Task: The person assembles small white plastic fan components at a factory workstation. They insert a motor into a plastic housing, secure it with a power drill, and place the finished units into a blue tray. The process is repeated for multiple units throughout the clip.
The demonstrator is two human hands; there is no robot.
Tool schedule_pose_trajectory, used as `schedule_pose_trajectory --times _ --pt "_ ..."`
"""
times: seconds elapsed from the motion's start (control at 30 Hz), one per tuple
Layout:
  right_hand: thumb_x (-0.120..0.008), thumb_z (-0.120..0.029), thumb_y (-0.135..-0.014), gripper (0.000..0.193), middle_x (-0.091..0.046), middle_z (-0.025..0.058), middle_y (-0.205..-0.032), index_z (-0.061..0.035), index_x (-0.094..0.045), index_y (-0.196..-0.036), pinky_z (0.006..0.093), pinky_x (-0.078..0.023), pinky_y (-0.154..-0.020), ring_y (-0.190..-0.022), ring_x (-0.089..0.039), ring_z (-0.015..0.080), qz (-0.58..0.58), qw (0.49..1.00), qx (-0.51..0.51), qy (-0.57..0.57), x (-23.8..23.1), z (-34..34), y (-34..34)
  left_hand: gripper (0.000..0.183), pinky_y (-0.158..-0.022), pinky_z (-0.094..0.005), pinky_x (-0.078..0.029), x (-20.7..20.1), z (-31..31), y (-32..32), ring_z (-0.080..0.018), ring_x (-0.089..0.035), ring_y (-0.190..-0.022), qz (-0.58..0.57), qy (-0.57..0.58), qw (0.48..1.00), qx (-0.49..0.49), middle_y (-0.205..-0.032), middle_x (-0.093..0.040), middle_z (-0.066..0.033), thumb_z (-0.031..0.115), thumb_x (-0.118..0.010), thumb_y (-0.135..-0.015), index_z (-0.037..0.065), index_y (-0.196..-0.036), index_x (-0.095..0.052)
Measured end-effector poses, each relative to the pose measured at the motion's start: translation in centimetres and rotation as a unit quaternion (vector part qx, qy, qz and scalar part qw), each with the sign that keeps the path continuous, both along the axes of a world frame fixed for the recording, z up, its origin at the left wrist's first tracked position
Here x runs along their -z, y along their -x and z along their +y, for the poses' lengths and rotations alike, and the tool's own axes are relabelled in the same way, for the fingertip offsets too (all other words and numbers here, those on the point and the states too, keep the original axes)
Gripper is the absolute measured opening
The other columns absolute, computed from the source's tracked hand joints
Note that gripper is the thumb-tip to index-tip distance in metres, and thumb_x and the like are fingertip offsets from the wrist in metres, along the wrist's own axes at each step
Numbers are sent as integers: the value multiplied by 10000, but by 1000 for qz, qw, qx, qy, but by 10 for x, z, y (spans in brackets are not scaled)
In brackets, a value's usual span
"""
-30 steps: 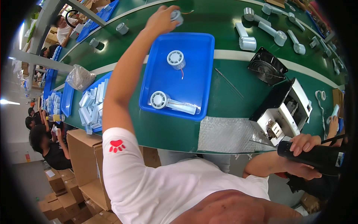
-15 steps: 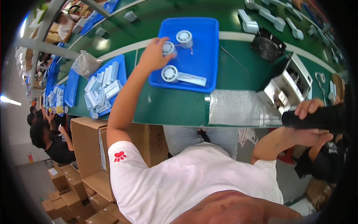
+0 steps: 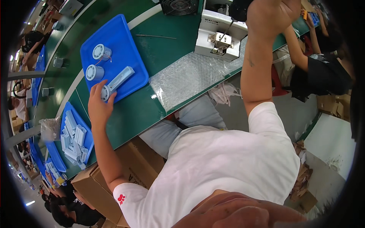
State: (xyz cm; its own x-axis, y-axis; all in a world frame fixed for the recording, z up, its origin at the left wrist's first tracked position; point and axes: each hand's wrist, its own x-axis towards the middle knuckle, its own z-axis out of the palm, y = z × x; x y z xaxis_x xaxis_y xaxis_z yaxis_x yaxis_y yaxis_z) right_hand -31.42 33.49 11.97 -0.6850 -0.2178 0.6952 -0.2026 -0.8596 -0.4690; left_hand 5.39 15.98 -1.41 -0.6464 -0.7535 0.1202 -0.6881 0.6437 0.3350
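Note:
A blue tray lies on the green bench. In its near corner is a light-blue handheld fan piece, a round head with a straight handle. My left hand closes fingers and thumb around that head, while the handle points away to the right. Two round light-blue fan heads sit farther up the tray, one with a thin red wire. My right hand grips a black electric screwdriver, partly cut off by the upper edge. Its thin shaft slants down over a white box-shaped device with a metal fitting.
Left of my arm, a second blue tray holds several light-blue handle shells, beside a plastic bag. Bubble wrap covers the bench front. A thin rod and a black fan lie beyond. Co-workers sit at both sides.
My left hand has left a round fan head and taken hold of the fan piece with the handle. My right hand has brought the screwdriver over the white device. The view has turned.

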Motion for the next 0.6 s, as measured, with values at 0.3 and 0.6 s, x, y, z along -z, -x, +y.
schedule_pose_trajectory --times 0.3,0.6 --pt "-490 -487 -1040 507 -641 119 -827 -9 -580 -1182 321 -512 -512 -571 -599 186 114 981 116 -107 31 6 0 531 -1023 -386 -486 12 68 53 -245 -625 -1159 416 -281 865 23 -1267 -617 -143 87 -751 -934 11 -1392 -493" --pt "-626 -790 -803 831 -570 138 -1073 -96 -585 -1259 354 -485 -711 -821 -592 212 23 937 -341 -75 27 63 21 417 -968 -350 -463 76 129 155 -297 -601 -1055 388 -130 906 109 -1153 -593 -154 34 -776 -816 10 -1196 -605"
